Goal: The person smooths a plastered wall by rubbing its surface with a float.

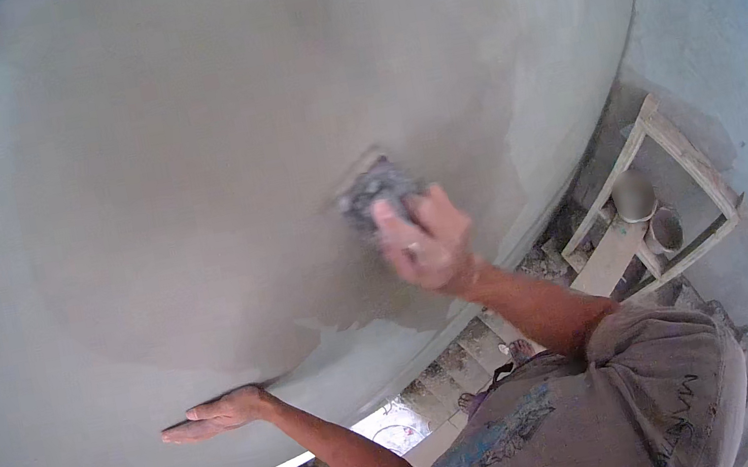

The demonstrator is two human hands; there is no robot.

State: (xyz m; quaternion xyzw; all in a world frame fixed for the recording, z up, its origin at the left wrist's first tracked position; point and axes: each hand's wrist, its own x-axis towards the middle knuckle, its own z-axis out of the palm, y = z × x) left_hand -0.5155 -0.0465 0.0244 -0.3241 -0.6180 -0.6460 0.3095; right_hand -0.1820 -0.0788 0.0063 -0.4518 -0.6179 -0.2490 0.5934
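A large, smooth, pale grey plastered surface [215, 181] fills most of the view, with a darker, damp-looking patch across its middle. My right hand [427, 236] grips a dark grey, speckled sponge [379, 191] against this surface near the centre; motion blurs the sponge's edges. Lower on the left, my left hand [216, 414] rests along the same surface, its fingers stretched out and nothing held.
At the right, a wooden frame [680, 150] holds a board [611, 260] and two round buckets, one of them dark-mouthed [664, 229]. Steps [449, 375] run below the plaster, by my feet. A bare grey wall [741, 99] stands beyond the frame.
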